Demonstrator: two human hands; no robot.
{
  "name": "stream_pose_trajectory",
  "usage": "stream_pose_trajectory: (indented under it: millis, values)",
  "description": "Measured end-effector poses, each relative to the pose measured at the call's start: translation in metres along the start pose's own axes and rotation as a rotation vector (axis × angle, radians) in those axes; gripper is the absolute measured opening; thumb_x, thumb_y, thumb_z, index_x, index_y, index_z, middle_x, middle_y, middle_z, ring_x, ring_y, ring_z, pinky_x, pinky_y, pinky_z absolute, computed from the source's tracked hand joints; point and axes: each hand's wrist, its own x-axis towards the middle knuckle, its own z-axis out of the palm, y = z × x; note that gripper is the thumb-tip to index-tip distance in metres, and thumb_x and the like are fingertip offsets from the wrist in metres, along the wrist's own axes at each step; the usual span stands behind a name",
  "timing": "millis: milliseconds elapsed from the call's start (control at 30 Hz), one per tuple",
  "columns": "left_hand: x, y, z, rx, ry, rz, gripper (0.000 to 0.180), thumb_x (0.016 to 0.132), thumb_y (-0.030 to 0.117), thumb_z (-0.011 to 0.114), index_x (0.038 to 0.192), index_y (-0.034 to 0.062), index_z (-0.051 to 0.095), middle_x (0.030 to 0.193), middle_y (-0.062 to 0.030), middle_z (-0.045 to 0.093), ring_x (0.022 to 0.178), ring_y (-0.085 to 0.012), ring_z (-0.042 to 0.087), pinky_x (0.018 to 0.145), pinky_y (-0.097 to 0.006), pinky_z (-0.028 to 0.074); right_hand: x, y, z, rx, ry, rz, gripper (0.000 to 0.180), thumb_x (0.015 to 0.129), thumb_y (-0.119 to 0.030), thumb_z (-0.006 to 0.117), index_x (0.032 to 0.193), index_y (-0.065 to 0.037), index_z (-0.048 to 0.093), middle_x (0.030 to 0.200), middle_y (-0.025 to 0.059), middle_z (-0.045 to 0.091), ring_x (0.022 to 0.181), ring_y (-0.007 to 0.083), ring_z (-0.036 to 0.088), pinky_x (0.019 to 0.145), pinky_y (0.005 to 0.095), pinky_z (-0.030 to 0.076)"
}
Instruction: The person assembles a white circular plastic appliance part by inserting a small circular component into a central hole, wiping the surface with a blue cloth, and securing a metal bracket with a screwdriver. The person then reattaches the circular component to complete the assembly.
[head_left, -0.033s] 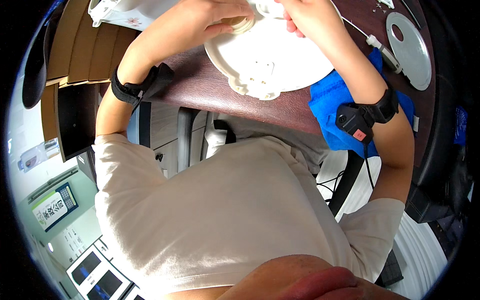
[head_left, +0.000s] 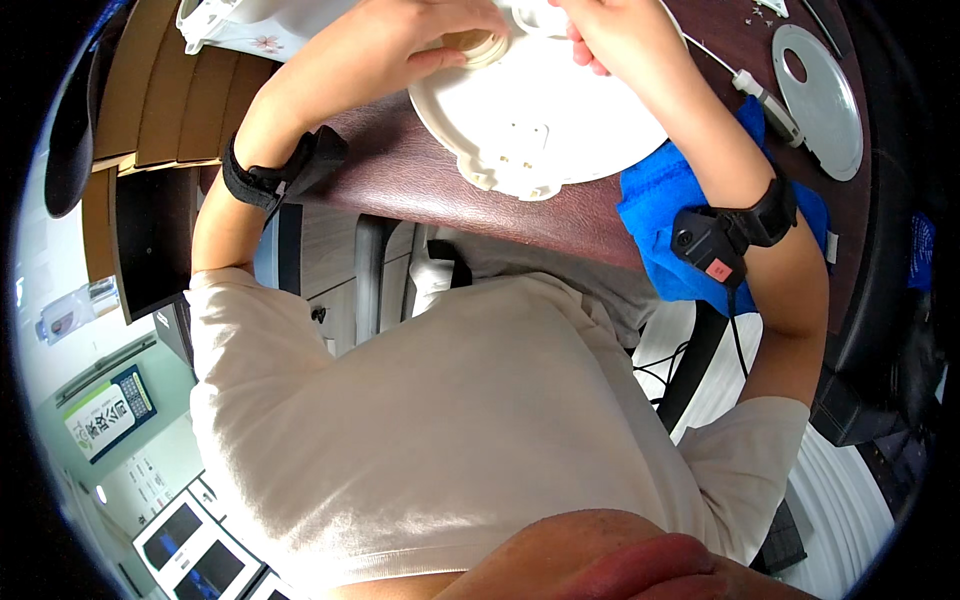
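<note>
With the left hand [head_left: 440, 30] part-curled at a cream ring [head_left: 489, 50] and the right hand [head_left: 622, 32] narrowed (whether either grips anything cannot be told), the round white cover [head_left: 575, 115], lying close to the table's [head_left: 390, 165] near edge, could be tipped by uneven pressing.

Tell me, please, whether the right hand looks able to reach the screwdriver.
Probably yes: the screwdriver lies to the right of the right hand, with its handle apparently uncovered.
</note>
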Motion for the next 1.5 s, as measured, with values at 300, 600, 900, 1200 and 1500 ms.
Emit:
stream_pose_trajectory:
  millis: [300, 600, 900, 1200, 1500]
  values:
    - [-0.003, 0.004, -0.003, -0.054, -0.028, -0.074, 0.043, 0.080, 0.015, 0.070, 0.121, 0.0070, 0.061, 0.120, -0.0129, 0.061, 0.104, -0.0305, 0.061, 0.090, -0.039, 0.050, -0.002, -0.002, -0.001, -0.015, -0.013, 0.054, 0.027, 0.093, -0.020, 0.054, 0.079, 0.002, 0.060, 0.063, 0.0034, 0.057, 0.053, 0.0112, 0.053, 0.049, 0.0275, 0.043]
    - [0.001, 0.015, 0.003, -0.048, 0.031, -0.282, 0.046, 0.077, 0.024, 0.075, 0.117, 0.0050, 0.061, 0.108, -0.0150, 0.063, 0.101, -0.0308, 0.061, 0.088, -0.037, 0.049, -0.002, 0.000, 0.000, 0.066, -0.016, 0.103, 0.028, 0.094, -0.022, 0.054, 0.080, 0.001, 0.061, 0.064, 0.0043, 0.058, 0.055, 0.0114, 0.054, 0.049, 0.0271, 0.043]
    - [0.002, 0.013, 0.003, 0.034, 0.077, -0.229, 0.046, 0.075, 0.024, 0.077, 0.114, 0.0038, 0.063, 0.107, -0.0147, 0.063, 0.099, -0.0308, 0.060, 0.087, -0.038, 0.048, 0.000, -0.004, 0.000, -0.004, -0.027, 0.123, 0.029, 0.093, -0.022, 0.052, 0.079, 0.001, 0.060, 0.064, 0.0048, 0.058, 0.053, 0.0117, 0.055, 0.049, 0.0281, 0.043]
    - [0.003, 0.007, 0.001, -0.058, 0.090, -0.229, 0.047, 0.076, 0.026, 0.076, 0.113, 0.0013, 0.063, 0.107, -0.0143, 0.063, 0.096, -0.0287, 0.060, 0.085, -0.036, 0.048, -0.002, -0.002, 0.001, 0.019, -0.016, 0.088, 0.027, 0.093, -0.021, 0.051, 0.080, 0.001, 0.060, 0.065, 0.0054, 0.058, 0.056, 0.0122, 0.056, 0.052, 0.0286, 0.044]
    - [0.004, 0.013, 0.002, 0.090, 0.102, -0.182, 0.043, 0.081, 0.027, 0.072, 0.114, 0.0000, 0.062, 0.104, -0.0157, 0.062, 0.092, -0.0324, 0.060, 0.083, -0.039, 0.048, -0.005, -0.004, 0.000, 0.056, -0.035, 0.030, 0.026, 0.092, -0.019, 0.051, 0.080, 0.002, 0.059, 0.066, 0.0053, 0.059, 0.059, 0.0118, 0.056, 0.054, 0.0292, 0.045]
